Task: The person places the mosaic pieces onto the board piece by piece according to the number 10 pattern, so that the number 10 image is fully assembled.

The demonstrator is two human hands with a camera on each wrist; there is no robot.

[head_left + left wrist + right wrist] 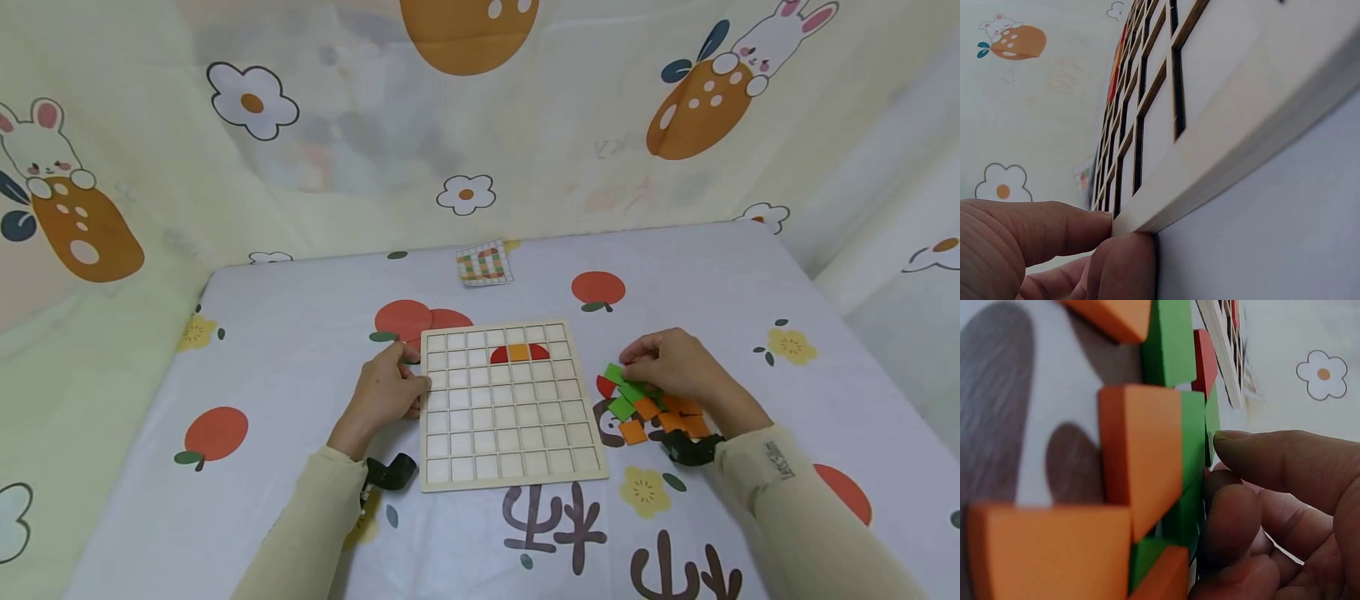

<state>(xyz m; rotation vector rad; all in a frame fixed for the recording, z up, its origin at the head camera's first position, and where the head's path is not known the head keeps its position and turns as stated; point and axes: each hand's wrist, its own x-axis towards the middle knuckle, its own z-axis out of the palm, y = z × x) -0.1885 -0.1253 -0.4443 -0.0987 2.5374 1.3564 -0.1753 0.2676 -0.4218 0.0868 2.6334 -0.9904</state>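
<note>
A square wooden grid board (489, 420) lies on the table. In its second row sit two red quarter-round tiles, the left one (499, 356) and the right one (538, 352), with an orange square tile (518, 352) between them. My left hand (385, 385) pinches the board's left edge; the left wrist view shows the thumb (1079, 231) on its rim. Right of the board, my right hand (665, 360) is over a loose pile of tiles. Its thumb and forefinger pinch a green tile (1212, 419) at the pile's far side, while the other fingers curl under.
The pile has several orange tiles (633, 432), green tiles (621, 408) and a red tile (605, 387). A small card with a coloured grid pattern (485, 263) lies at the back of the table. Behind it hangs a printed cloth (360, 200).
</note>
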